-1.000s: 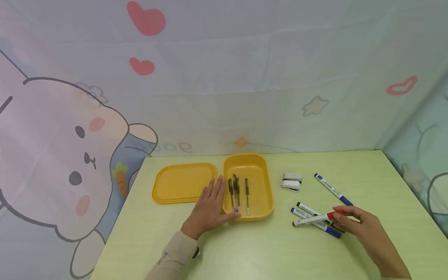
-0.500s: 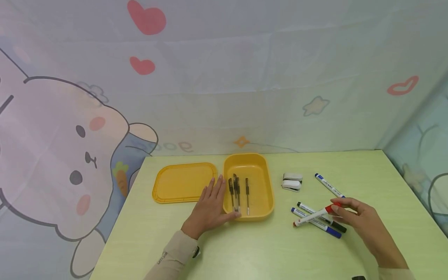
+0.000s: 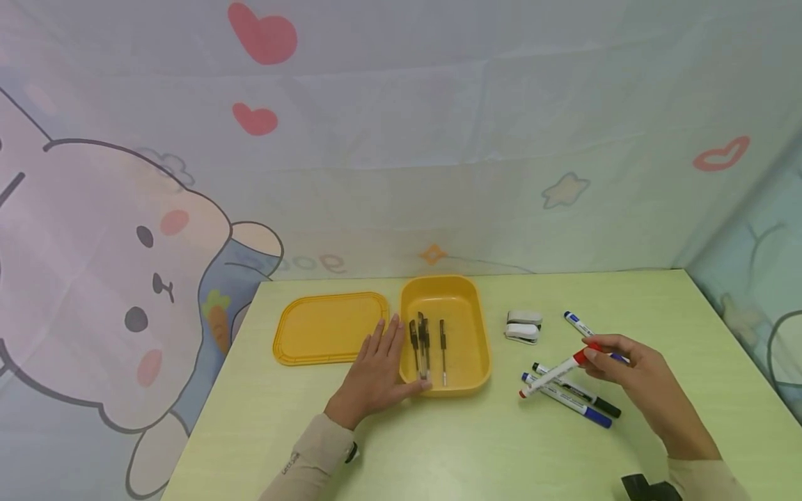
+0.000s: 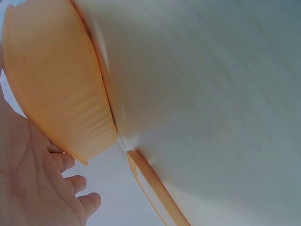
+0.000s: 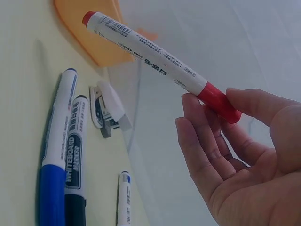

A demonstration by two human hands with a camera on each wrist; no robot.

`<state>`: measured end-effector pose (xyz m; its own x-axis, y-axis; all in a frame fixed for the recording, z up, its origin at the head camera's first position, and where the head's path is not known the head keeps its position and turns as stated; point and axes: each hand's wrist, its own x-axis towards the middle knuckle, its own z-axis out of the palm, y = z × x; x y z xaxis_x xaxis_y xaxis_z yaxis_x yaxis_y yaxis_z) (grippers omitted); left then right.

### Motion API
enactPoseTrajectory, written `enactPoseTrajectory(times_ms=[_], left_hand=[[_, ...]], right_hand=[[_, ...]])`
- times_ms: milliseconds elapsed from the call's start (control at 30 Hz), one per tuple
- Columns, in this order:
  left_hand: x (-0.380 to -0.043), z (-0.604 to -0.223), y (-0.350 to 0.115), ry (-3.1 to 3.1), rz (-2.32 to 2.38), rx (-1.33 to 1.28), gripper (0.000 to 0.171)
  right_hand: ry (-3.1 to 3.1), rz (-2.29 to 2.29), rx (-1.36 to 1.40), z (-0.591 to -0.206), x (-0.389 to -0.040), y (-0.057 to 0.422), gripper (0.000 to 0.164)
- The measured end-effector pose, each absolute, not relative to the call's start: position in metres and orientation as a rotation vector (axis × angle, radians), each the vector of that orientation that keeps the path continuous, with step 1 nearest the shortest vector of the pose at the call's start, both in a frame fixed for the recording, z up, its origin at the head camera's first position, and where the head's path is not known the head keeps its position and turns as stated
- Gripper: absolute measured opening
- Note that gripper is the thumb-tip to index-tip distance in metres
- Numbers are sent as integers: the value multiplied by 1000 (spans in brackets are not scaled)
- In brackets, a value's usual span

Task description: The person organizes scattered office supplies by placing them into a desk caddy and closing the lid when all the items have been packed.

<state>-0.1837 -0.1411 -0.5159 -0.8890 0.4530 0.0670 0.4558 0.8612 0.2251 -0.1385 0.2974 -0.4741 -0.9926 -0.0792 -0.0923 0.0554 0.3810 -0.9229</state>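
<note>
My right hand [image 3: 633, 379] pinches a red whiteboard marker [image 5: 150, 59] by its red cap, thumb against fingertips, and holds it raised over the other markers. Its white barrel slants down to the left in the head view. Under it lie a blue-capped marker [image 3: 570, 401] and a black-capped whiteboard marker [image 5: 76, 150]. My left hand [image 3: 374, 376] rests at the near left corner of the yellow box [image 3: 466, 376], fingers straight along its side and thumb over the near rim. Inside the box are several black-capped pens [image 3: 422, 344].
A flat yellow lid [image 3: 332, 327] lies left of the box. Right of the box is a white stapler [image 3: 523, 327]. Another blue-capped marker [image 3: 578, 323] lies farther back, partly hidden by the right hand. A printed cloth [image 3: 401, 174] hangs behind the table.
My right hand has lifted the red marker and moved slightly away from me, tilting it more steeply, its tip now farther left. My left hand has stayed on the box.
</note>
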Motion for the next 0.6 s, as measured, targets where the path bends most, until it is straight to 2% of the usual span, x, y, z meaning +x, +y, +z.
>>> enactPoseTrajectory(times_ms=[600], left_hand=[[-184,-518,-142,-3007,-361,-755,112]], right_hand=[[2456,-1857,-264,-454,-161,265,44]])
